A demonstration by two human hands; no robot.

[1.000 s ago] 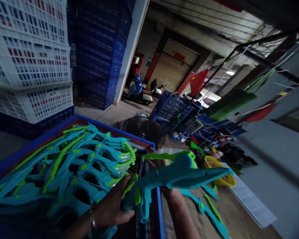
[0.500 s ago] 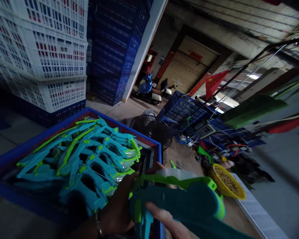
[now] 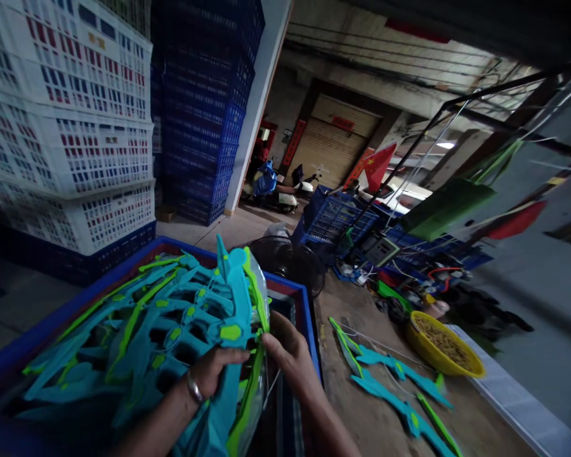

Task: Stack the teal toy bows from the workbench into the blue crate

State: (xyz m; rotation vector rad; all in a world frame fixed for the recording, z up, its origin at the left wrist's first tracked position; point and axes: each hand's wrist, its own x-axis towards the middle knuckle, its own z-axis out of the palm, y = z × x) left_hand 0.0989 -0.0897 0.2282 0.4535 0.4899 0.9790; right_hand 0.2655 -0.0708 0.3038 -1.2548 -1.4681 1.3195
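Both my hands grip one teal and lime-green plastic toy bow (image 3: 235, 304), held upright at the right end of a blue crate (image 3: 309, 311). My left hand (image 3: 214, 371), with a ring on one finger, clasps its lower middle from the left. My right hand (image 3: 288, 352) pinches its lime-green edge from the right. The crate is packed with a pile of like teal and green toy bows (image 3: 128, 330). Several loose teal and green toy parts (image 3: 390, 381) lie on the workbench to the right of my hands.
A yellow bowl (image 3: 445, 349) of small pieces sits on the brown workbench (image 3: 361, 412). Behind the crate stands a black fan (image 3: 288, 260). White crates (image 3: 66, 127) and blue crates (image 3: 204, 108) are stacked at left. A parked scooter (image 3: 271, 187) and a red flag (image 3: 378, 165) are farther back.
The toy bow was held level over the bench a second ago. It now stands upright against the pile in the crate. The loose parts on the bench have come back into view.
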